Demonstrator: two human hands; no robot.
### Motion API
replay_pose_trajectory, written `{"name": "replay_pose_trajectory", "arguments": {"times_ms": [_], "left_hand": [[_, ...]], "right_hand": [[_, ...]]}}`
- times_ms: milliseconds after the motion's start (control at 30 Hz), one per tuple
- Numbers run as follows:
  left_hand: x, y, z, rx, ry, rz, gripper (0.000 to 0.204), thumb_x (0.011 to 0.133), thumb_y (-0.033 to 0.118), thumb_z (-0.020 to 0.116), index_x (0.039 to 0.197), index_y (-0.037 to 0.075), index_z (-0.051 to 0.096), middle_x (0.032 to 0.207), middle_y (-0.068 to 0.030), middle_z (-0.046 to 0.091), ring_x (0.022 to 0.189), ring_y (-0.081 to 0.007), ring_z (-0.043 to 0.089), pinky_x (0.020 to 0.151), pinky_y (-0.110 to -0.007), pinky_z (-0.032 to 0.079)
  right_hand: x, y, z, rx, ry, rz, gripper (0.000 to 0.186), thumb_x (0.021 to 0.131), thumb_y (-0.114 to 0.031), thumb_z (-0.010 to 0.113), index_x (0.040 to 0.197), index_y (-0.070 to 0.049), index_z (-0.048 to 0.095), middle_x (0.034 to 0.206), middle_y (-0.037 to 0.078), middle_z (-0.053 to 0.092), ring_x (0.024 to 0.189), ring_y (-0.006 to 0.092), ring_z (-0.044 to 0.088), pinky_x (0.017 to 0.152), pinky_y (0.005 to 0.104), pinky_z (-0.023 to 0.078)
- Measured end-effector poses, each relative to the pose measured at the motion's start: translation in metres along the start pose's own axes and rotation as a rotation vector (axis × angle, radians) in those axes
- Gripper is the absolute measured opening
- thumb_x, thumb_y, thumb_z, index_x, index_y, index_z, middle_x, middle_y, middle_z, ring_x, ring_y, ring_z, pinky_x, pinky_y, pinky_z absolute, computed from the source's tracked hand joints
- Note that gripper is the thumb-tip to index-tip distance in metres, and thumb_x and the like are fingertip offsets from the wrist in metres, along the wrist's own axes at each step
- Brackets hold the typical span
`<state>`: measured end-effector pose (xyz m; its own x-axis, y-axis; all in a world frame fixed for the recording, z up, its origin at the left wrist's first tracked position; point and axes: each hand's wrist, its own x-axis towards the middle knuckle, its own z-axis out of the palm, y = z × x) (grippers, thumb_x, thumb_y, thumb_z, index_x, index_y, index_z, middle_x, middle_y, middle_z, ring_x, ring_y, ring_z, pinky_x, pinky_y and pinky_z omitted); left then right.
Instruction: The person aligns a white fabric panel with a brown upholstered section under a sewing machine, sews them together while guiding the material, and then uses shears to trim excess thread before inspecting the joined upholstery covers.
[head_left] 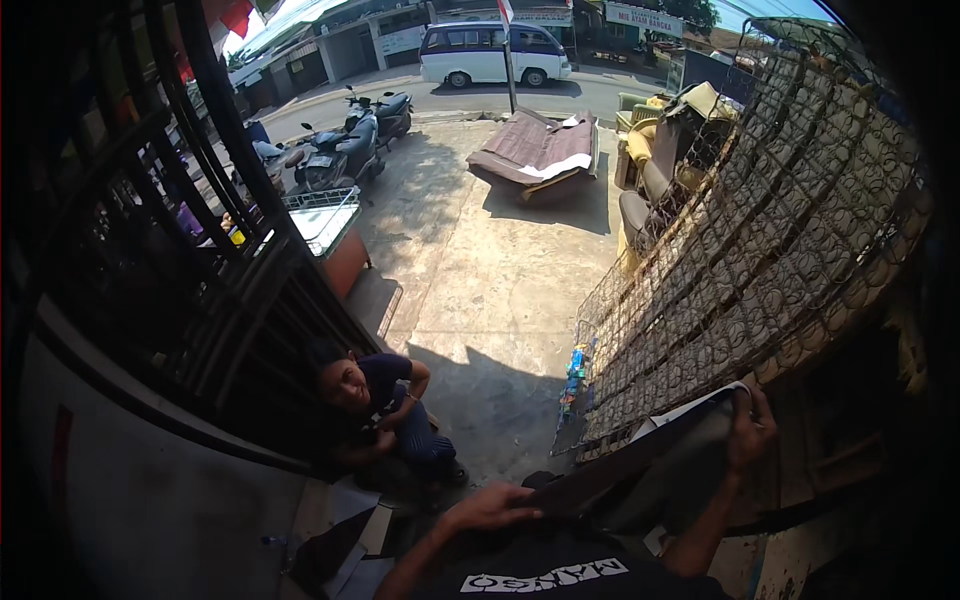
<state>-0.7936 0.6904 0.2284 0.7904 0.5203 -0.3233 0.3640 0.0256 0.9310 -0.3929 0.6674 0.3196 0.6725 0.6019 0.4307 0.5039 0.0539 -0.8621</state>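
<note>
A dark brown sheet of upholstery-like material with a pale underside stretches across in front of my body. My right hand is raised at the right, its fingers closed on the sheet's upper corner, where the white backing shows. Lower and to the left, my left hand is closed on the other end, fingers lying over the edge. Between the hands the sheet slopes up to the right. Its lower part is hard to make out against my dark shirt.
A seated person is close at the left, beside a dark metal gate. A rusty spring mattress frame leans at the right. Farther off are a brown padded panel, old chairs, motorbikes and a van.
</note>
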Motion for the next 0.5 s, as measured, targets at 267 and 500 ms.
{"name": "replay_pose_trajectory", "arguments": {"times_ms": [267,500], "left_hand": [[0.118,-0.083,-0.127,0.190,-0.002,0.025,0.036,0.096,0.030,0.071,0.121,0.004,0.070,0.100,-0.0111,0.075,0.096,-0.0136,0.067,0.088,-0.035,0.052],[0.234,-0.164,-0.258,0.050,0.324,-0.096,0.033,0.098,0.031,0.066,0.124,0.011,0.071,0.107,-0.0105,0.076,0.097,-0.0149,0.070,0.089,-0.035,0.053]], "right_hand": [[0.092,0.058,0.125,-0.115,0.217,-0.145,0.020,0.098,-0.011,0.067,0.110,0.002,0.074,0.101,0.008,0.074,0.094,0.0158,0.066,0.084,0.0288,0.052],[0.192,0.103,0.331,-0.044,0.085,-0.073,0.019,0.096,-0.013,0.068,0.108,0.001,0.075,0.097,0.006,0.075,0.092,0.0129,0.065,0.084,0.0284,0.050]]}}
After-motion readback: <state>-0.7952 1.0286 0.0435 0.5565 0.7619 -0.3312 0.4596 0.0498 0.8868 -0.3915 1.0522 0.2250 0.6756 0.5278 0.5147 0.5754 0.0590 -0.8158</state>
